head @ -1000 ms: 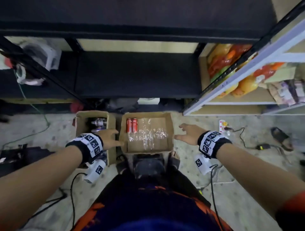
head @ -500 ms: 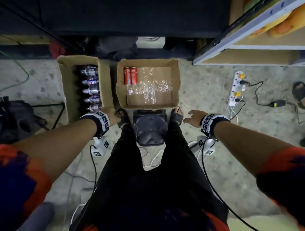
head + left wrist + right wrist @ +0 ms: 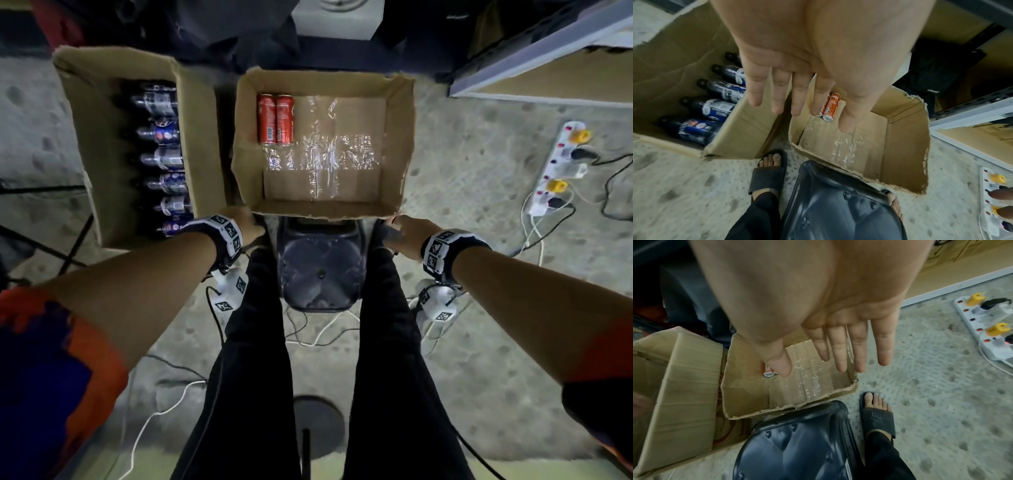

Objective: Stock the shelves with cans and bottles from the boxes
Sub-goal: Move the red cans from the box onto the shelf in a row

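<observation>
Two red cans [image 3: 276,119] lie side by side at the far left of a nearly empty cardboard box [image 3: 400,137] lined with clear plastic; the cans [image 3: 829,106] also show in the left wrist view, and one can [image 3: 768,370] peeks past the thumb in the right wrist view. A second box [image 3: 89,137] to its left holds several dark bottles [image 3: 161,157] lying in a row. My left hand [image 3: 245,228] hovers open at the can box's near left corner, fingers [image 3: 777,91] straight. My right hand [image 3: 406,229] hovers open at its near right corner, fingers [image 3: 840,347] spread. Neither holds anything.
A black plastic stool [image 3: 320,267] stands between my sandalled feet, against the can box's near wall. A white power strip [image 3: 561,164] with plugs and cables lies on the speckled floor to the right. A grey shelf edge [image 3: 534,65] is at the upper right.
The view has tilted down from the shelves to the floor. Both hands have come down and inward, to the can box's near corners.
</observation>
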The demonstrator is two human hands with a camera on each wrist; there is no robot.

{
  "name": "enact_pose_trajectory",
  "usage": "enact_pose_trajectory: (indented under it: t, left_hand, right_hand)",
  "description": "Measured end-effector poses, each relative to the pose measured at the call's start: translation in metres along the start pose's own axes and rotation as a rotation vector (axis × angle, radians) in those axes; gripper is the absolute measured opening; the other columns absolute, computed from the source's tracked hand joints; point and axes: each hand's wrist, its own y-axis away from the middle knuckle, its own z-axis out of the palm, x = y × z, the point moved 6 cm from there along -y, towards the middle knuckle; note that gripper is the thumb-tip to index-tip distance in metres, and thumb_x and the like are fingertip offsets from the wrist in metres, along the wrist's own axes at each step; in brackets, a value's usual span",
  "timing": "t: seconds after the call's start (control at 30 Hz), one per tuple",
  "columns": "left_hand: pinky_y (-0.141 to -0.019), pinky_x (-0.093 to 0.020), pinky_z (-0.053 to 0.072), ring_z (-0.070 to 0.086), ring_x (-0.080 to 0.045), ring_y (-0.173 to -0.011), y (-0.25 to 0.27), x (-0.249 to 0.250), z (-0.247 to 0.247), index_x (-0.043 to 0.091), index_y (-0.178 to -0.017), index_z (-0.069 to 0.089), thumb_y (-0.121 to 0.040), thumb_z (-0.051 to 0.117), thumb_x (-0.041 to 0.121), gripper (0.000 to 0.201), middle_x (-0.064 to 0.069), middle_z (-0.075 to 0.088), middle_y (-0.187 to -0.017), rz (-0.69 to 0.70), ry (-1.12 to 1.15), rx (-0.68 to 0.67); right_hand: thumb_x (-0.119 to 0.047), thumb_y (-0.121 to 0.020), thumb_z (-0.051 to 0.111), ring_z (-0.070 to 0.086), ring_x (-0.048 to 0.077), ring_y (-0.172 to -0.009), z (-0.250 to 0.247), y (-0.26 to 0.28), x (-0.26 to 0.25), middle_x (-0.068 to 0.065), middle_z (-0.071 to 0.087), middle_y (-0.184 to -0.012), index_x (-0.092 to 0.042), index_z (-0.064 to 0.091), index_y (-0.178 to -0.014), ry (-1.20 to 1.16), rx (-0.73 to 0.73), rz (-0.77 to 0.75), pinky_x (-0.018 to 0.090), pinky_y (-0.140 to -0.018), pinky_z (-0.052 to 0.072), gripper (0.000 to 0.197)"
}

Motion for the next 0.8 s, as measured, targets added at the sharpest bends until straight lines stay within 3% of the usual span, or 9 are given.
enact_pose_trajectory:
  t: [0.07,0.2,0.3,0.43,0.5,0.57,0.6,0.7,0.8]
  left_hand:
    - [-0.086,-0.042,0.056,0.064,-0.03,-0.088,-0.042,-0.003,0.005,0.019,-0.101,0.068,-0.08,0.065,0.047,0.036,-0.006,0.068,-0.094,-0.013,0.023,0.024]
    - [-0.06,-0.03,0.046,0.061,-0.023,-0.076,-0.109,0.004,0.001,0.024,-0.093,0.057,-0.081,0.063,0.048,0.027,-0.004,0.063,-0.089,-0.03,-0.003,0.042]
    - [-0.055,-0.027,0.037,0.057,-0.018,-0.071,-0.161,0.01,-0.002,0.024,-0.09,0.056,-0.085,0.061,0.048,0.025,-0.001,0.06,-0.084,-0.037,0.0,0.064]
    - [-0.058,-0.028,0.048,0.063,-0.018,-0.071,-0.274,-0.011,0.017,0.03,-0.088,0.061,-0.064,0.039,0.073,0.054,-0.001,0.069,-0.091,-0.013,-0.012,0.095]
    - [-0.068,-0.032,0.053,0.066,-0.021,-0.086,-0.275,0.002,0.003,0.028,-0.106,0.063,-0.078,0.045,0.065,0.051,-0.002,0.07,-0.108,-0.009,-0.025,0.119]
    - [-0.088,-0.039,0.052,0.062,-0.03,-0.108,-0.274,0.017,-0.012,0.015,-0.128,0.058,-0.098,0.053,0.04,0.039,-0.007,0.062,-0.128,0.033,-0.023,0.171]
    - [-0.094,-0.039,0.049,0.06,-0.032,-0.111,-0.281,0.019,-0.017,0.011,-0.128,0.057,-0.101,0.053,0.031,0.033,-0.009,0.06,-0.13,0.024,0.003,0.191]
    - [-0.091,-0.035,0.048,0.061,-0.026,-0.097,-0.318,0.017,-0.029,0.019,-0.113,0.059,-0.098,0.06,0.031,0.02,-0.009,0.065,-0.118,0.002,0.143,0.257]
    - [-0.093,-0.034,0.046,0.062,-0.029,-0.112,-0.349,0.025,-0.047,0.014,-0.13,0.059,-0.091,0.067,0.044,0.05,-0.007,0.064,-0.125,0.019,0.191,0.353]
  right_hand:
    - [-0.042,-0.097,0.059,0.06,0.036,-0.118,0.0,-0.032,-0.002,0.016,0.059,-0.136,-0.014,0.044,-0.148,-0.054,0.023,-0.003,0.038,-0.094,0.05,0.06]
    - [-0.051,-0.09,0.063,0.061,0.031,-0.119,-0.003,-0.097,-0.016,0.01,0.062,-0.135,-0.02,0.047,-0.146,-0.118,0.07,-0.061,0.033,-0.095,0.048,0.066]
    - [-0.062,-0.078,0.059,0.064,0.032,-0.112,-0.003,-0.146,-0.029,0.01,0.066,-0.126,-0.019,0.051,-0.14,-0.141,0.087,-0.1,0.04,-0.096,0.053,0.076]
    - [-0.048,-0.095,0.06,0.064,0.033,-0.108,-0.008,-0.195,-0.054,0.015,0.064,-0.127,-0.014,0.041,-0.148,-0.092,0.077,-0.111,0.038,-0.093,0.053,0.066]
    - [-0.049,-0.097,0.06,0.061,0.031,-0.117,-0.01,-0.221,-0.07,0.014,0.057,-0.14,-0.016,0.03,-0.155,-0.105,0.07,-0.142,0.036,-0.096,0.05,0.074]
    - [-0.046,-0.097,0.06,0.054,0.032,-0.128,-0.013,-0.244,-0.092,0.013,0.051,-0.148,-0.015,0.027,-0.157,-0.111,0.058,-0.199,0.038,-0.103,0.046,0.075]
    - [-0.046,-0.097,0.061,0.053,0.032,-0.13,-0.014,-0.256,-0.102,0.013,0.049,-0.149,-0.014,0.027,-0.157,-0.105,0.053,-0.22,0.04,-0.105,0.045,0.076]
    - [-0.048,-0.095,0.063,0.052,0.031,-0.133,-0.019,-0.292,-0.136,0.012,0.048,-0.151,-0.015,0.024,-0.158,-0.073,0.068,-0.307,0.04,-0.108,0.044,0.081]
    - [-0.047,-0.094,0.065,0.051,0.032,-0.133,-0.028,-0.33,-0.167,0.014,0.048,-0.151,-0.013,0.022,-0.159,-0.039,0.103,-0.344,0.039,-0.107,0.044,0.085]
